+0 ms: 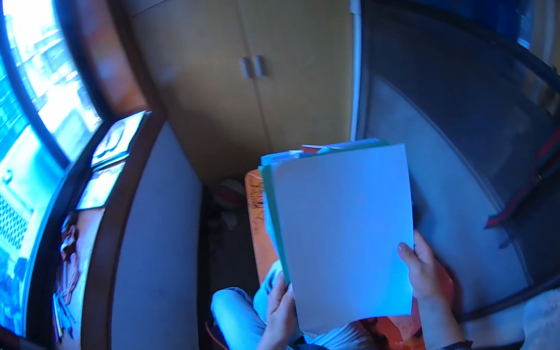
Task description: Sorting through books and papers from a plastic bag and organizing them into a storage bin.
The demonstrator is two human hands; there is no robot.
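A stack of papers topped by a blank white sheet [349, 230] stands before the person's lap, its long sides running up and down; taking that sheet as the dial, a green edge [275, 227] shows along 9 o'clock. The left hand [282, 312] grips the stack's border at 8 o'clock, thumb upward, its forearm slanting in from between 7 and 8. The right hand [422, 271] pinches the border at 4 o'clock, thumb over the front, other fingers partly hidden, forearm rising nearly upright from 5. A tan double-door cabinet [206, 77] stands toward 11.
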